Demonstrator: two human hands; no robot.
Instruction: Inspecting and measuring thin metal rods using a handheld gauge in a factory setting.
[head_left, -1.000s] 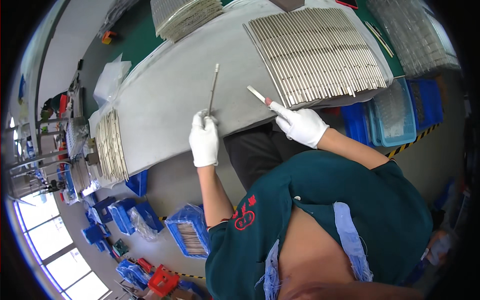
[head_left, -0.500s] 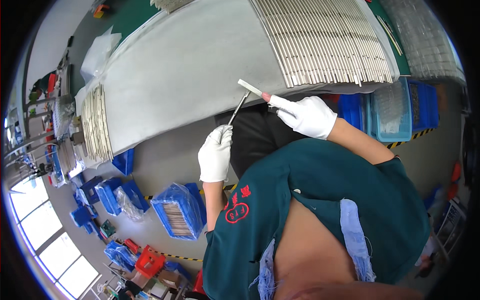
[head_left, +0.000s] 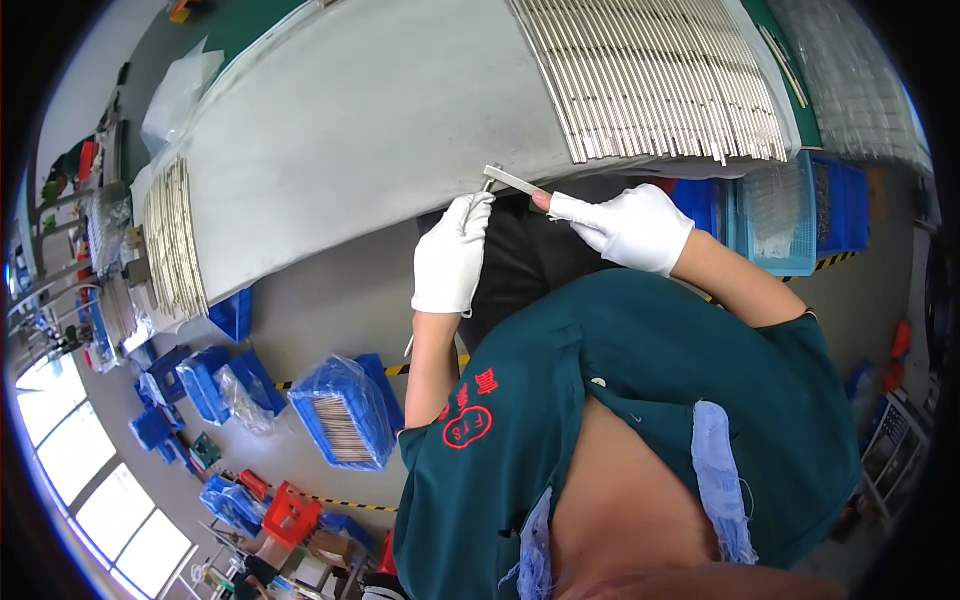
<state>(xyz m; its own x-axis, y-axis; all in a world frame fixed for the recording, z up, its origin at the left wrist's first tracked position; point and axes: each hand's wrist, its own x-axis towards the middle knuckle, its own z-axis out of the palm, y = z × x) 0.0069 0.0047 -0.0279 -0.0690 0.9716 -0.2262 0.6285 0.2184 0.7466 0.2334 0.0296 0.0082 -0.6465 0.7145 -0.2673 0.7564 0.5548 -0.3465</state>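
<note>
My left hand (head_left: 450,255), in a white glove, is closed around a thin silvery metal rod (head_left: 488,186); only its upper end shows past the fingers. In my right hand (head_left: 638,232), also gloved in white but with a bare fingertip, is a flat pale-grey strip (head_left: 516,181) resembling a file. The strip's far end lies against the rod's tip, just over the near edge of the grey-covered table (head_left: 350,130). To the right, many similar rods (head_left: 650,80) lie side by side in a wide row on the table.
Another bundle of rods (head_left: 175,240) lies at the table's left end. Below right stand a light-blue basket (head_left: 785,268) and a blue bin (head_left: 848,205). On the floor at left is a plastic-lined blue bin (head_left: 375,440) with rods, and a red crate (head_left: 292,515).
My left hand has moved up and slightly right, and less of the rod shows above its fingers. The strip in my right hand still meets the rod's end.
</note>
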